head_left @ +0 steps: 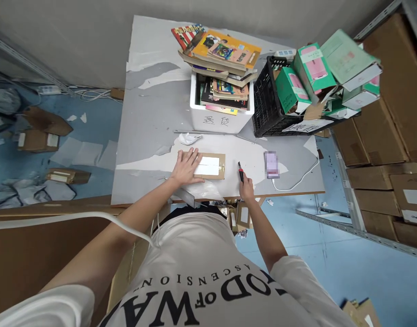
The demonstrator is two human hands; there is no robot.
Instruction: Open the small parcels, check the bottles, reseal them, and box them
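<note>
A small brown cardboard box (222, 167) with a white label and tape lies on the table near its front edge. My left hand (186, 168) rests flat on the left end of this box, fingers spread. To the right of the box, my right hand (246, 187) is closed around a black and red utility knife (241, 172), which points away from me. The knife is apart from the box. Clear plastic wrapping (204, 190) lies between the box and my body, and a crumpled white paper (189, 138) sits just behind the box.
Behind the box stands a white bin (222, 120) piled with books (228, 50). Beside it, a black crate (269, 109) holds green boxes (313, 68). A phone (271, 164) with a white cable lies at right. Cardboard boxes (375, 190) fill the right-hand shelf; parcels (68, 175) lie on the floor.
</note>
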